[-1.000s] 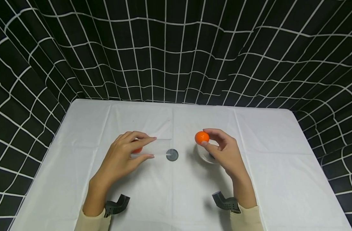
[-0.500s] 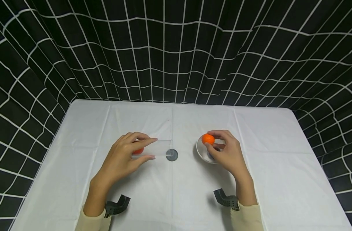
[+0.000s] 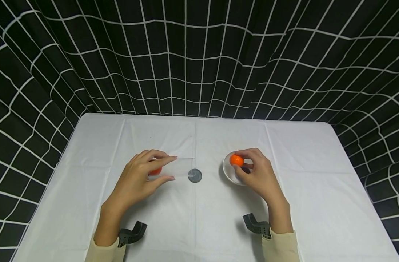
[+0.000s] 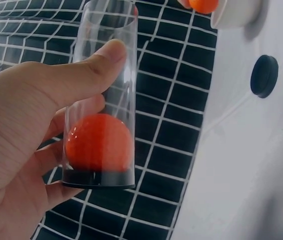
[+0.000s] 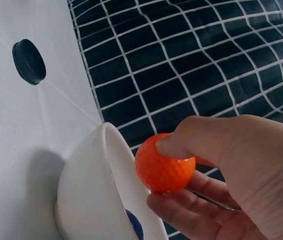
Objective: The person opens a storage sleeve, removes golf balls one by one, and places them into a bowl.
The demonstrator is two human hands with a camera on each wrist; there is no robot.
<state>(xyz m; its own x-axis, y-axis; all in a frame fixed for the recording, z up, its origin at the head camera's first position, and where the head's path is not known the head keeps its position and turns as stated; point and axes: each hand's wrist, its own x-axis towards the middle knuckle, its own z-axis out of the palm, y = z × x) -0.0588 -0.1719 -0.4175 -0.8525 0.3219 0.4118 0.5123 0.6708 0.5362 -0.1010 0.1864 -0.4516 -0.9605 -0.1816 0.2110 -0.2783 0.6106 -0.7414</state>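
Note:
My left hand (image 3: 137,176) grips a clear cylindrical tube (image 3: 181,167) that lies sideways above the table, its far end pointing right. Inside the tube, near the black end cap (image 4: 99,179), sits a red-orange ball (image 4: 101,145). With thumb and fingers, my right hand (image 3: 259,176) pinches a dimpled orange golf ball (image 5: 164,167) just above the white bowl (image 5: 86,185). A dark blue round thing (image 5: 135,225) shows partly inside that bowl; the rim and hand hide the rest. Between the hands, a round black cap (image 3: 195,176) lies on the table.
A white cloth covers the table (image 3: 317,174). Black curtains (image 3: 192,65) with a white grid rise behind and at both sides. Each wrist wears a dark camera mount (image 3: 132,233).
My right hand has carried the orange golf ball rightward and slightly nearer, from beside the bowl's far left rim to over the bowl. My left hand and the tube stay nearly still.

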